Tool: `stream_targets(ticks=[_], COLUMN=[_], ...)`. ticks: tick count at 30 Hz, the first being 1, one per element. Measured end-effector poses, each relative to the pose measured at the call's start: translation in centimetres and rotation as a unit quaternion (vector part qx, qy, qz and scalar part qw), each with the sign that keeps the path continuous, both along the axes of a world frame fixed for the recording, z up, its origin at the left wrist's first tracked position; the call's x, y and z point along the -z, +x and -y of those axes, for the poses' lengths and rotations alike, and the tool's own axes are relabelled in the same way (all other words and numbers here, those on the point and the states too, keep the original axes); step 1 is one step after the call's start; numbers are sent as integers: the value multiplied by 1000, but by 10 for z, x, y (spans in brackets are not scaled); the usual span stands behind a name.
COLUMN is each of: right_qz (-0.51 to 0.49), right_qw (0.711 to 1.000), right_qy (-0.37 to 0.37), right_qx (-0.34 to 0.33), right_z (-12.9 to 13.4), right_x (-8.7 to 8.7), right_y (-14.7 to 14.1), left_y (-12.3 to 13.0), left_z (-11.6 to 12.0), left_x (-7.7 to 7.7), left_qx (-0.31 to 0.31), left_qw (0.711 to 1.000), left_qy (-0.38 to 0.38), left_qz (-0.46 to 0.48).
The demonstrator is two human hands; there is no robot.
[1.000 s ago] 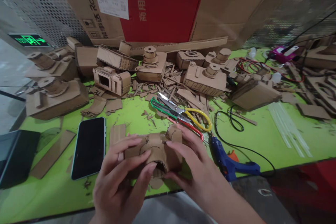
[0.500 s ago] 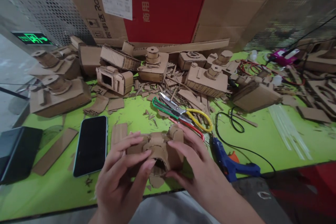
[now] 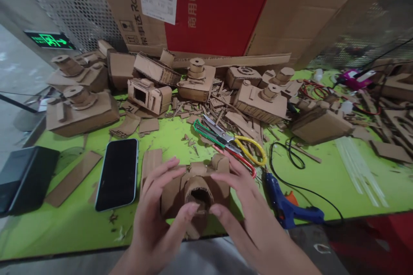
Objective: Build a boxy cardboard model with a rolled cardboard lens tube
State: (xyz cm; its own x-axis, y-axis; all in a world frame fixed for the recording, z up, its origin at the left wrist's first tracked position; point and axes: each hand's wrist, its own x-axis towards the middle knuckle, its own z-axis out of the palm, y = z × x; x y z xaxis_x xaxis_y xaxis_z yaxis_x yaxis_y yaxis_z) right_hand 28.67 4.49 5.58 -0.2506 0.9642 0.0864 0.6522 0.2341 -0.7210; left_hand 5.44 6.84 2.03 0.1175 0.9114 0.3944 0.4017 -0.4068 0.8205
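Got a cardboard camera [image 3: 178, 190] directly between left hand [image 3: 155, 217] and right hand [image 3: 253, 210], close to the near edge of the green table [image 3: 172, 139]. Lies with long axis left to right, crosswise to the forearms; points its short tube [image 3: 197, 183] to the near side, open end first. Can't call either hand clearly nearer: see left thumb overlapping the tube's left rim, right thumb just beside the right rim. Would mark 2 hands as loosely grasping the camera, fingertips at the top edge, thumbs low by the tube; can't tell firmness or exact contact. Judging by layout, turns on the tube sitting between those 2 thumbs.

Tight on the near side: table edge just past the tube, small cardboard scrap [image 3: 193, 230] in between. On the far side, bare green as far as cutter [image 3: 207, 132] and scissors [image 3: 229, 138], with red handle just beside right fingers. On the right, limited by glue gun [image 3: 285, 207], near right hand but apart. On the left, limited by phone [image 3: 116, 175], just beside left hand, plus flat cardboard piece [image 3: 152, 159] at far side of same hand. Farther off, more cardboard cameras [image 3: 260, 102] and loose bits, well apart from 2 hands, before a big box [image 3: 222, 8].
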Motion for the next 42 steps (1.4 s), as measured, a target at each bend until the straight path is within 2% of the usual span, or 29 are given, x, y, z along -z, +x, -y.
stream_targets(ticks=[9, 16, 28, 31, 33, 37, 39, 42], right_qz=[-23, -24, -61, -58, -38, 8, 18, 26], right_qw=[1000, 999, 996, 997, 998, 999, 999, 998], right_qy=[-3, -8, -26, -35, -38, -23, -5, 9], right_qx=[20, 36, 65, 45, 30, 33, 40, 53], right_z=[-1, 0, -4, -6, -7, -10, -12, -13], right_x=[5, 8, 13, 14, 14, 12, 11, 10], right_y=[-5, -5, -8, -6, -5, -1, 1, 3], left_y=[0, -2, 2, -1, -4, -7, -8, -9], left_z=[-2, -1, -5, -6, -6, -4, -4, -4], left_x=[2, 1, 1, 1, 0, -5, -6, -6], left_qx=[6, 12, -14, -18, -12, 42, 65, 78], left_qw=[1000, 1000, 1000, 998, 992, 964, 961, 977], left_qy=[26, 2, -2, -39, -95, -195, -204, -173], left_qz=[0, 11, 20, 40, 80, 176, 173, 99])
